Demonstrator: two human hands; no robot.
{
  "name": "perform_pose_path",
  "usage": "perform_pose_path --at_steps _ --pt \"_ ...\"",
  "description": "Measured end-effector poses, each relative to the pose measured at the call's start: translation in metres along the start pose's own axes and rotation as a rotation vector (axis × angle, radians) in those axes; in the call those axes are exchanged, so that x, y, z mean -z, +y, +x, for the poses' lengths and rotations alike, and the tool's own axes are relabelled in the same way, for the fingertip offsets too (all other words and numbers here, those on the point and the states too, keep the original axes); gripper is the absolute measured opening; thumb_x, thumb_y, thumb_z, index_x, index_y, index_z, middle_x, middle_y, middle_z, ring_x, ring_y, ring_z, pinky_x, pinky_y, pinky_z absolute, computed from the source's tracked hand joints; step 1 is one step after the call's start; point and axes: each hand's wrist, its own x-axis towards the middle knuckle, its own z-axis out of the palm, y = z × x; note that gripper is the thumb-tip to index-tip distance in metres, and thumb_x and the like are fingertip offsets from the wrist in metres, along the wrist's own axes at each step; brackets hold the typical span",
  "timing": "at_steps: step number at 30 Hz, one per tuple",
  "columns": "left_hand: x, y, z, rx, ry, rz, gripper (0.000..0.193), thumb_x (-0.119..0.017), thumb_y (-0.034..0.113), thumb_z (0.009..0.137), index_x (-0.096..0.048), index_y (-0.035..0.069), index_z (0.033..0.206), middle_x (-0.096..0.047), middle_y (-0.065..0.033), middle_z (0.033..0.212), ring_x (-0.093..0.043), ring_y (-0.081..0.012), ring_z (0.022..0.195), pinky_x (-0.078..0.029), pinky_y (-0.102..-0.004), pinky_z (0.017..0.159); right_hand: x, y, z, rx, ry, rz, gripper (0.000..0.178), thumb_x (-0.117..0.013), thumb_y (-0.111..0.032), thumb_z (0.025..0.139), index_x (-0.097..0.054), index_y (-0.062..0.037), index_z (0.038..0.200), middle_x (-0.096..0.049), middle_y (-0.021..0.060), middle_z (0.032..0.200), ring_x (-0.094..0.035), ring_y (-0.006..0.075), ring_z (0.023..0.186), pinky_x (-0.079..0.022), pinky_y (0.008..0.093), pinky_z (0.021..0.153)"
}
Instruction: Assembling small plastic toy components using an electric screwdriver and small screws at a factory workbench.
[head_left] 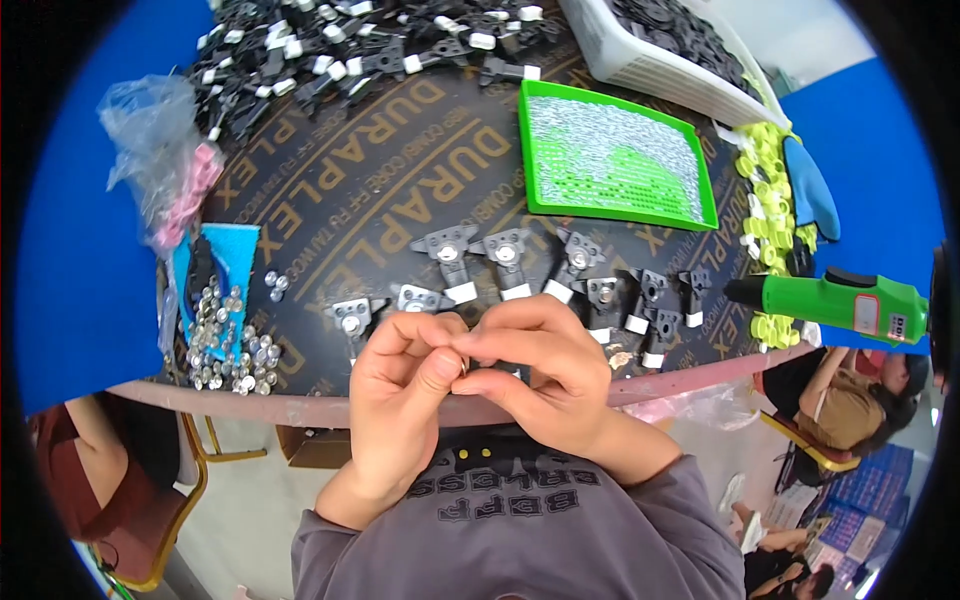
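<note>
My left hand (405, 375) and my right hand (535, 370) meet over the table's near edge. Their fingertips press together around something small that I cannot make out; only a thin sliver shows between the thumbs. Just beyond my hands stands a loose row of black plastic brackets with white ends, among them one bracket (446, 252) with a round metal piece at its middle. Another bracket (353, 317) lies left of my left hand. Right of my right hand are several more, such as the bracket (652, 290), which shows no metal piece.
A green tray (622, 219) of small silvery parts sits beyond the row. Black parts with white ends (330, 60) heap at the back; a white basket (680, 85) stands back right. Round metal pieces (225, 345) lie left, near a blue pad (235, 245). A green power screwdriver (840, 300) juts in right.
</note>
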Motion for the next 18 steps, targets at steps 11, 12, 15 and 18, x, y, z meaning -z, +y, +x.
perform_pose_path --at_steps 11,12,15,18 --pt "-0.01 -0.044 -0.007 0.2 -0.056 0.009 0.01 -0.068 -0.005 0.088 -0.062 0.001 0.094 -0.065 -0.0113 0.094 -0.063 -0.0166 0.086 -0.05 -0.0272 0.08 0.067 -0.005 -0.044 -0.252 0.068 0.105 0.017 -0.08 0.003 0.076 -0.067 -0.0005 0.087 -0.065 0.0107 0.092 -0.065 0.0191 0.079 -0.053 0.0278 0.07" --pt "-0.012 -0.044 -0.006 0.144 -0.067 0.05 0.011 -0.068 -0.005 0.087 -0.062 0.001 0.094 -0.065 -0.0115 0.094 -0.063 -0.017 0.085 -0.05 -0.0275 0.079 0.074 -0.006 -0.047 -0.318 0.148 0.071 0.016 -0.077 0.004 0.078 -0.066 0.0 0.088 -0.065 0.0104 0.093 -0.065 0.018 0.079 -0.054 0.0271 0.07" --pt "-0.018 -0.042 -0.001 0.095 -0.089 0.084 0.013 -0.07 -0.007 0.083 -0.064 0.0 0.091 -0.064 -0.0123 0.094 -0.063 -0.019 0.084 -0.05 -0.0289 0.08 0.084 0.0 -0.051 -0.583 0.403 -0.031 0.019 -0.072 0.007 0.083 -0.063 -0.0004 0.098 -0.066 0.0066 0.096 -0.064 0.0143 0.081 -0.053 0.0246 0.071" --pt "-0.022 -0.04 -0.005 0.014 -0.192 0.263 0.016 -0.072 -0.01 0.08 -0.065 -0.002 0.091 -0.061 -0.0124 0.098 -0.064 -0.0179 0.083 -0.055 -0.027 0.072 0.087 0.001 -0.053 -0.318 0.235 -0.551 0.015 -0.073 0.001 0.083 -0.067 -0.0022 0.097 -0.067 0.0101 0.091 -0.066 0.0213 0.077 -0.053 0.0292 0.067"
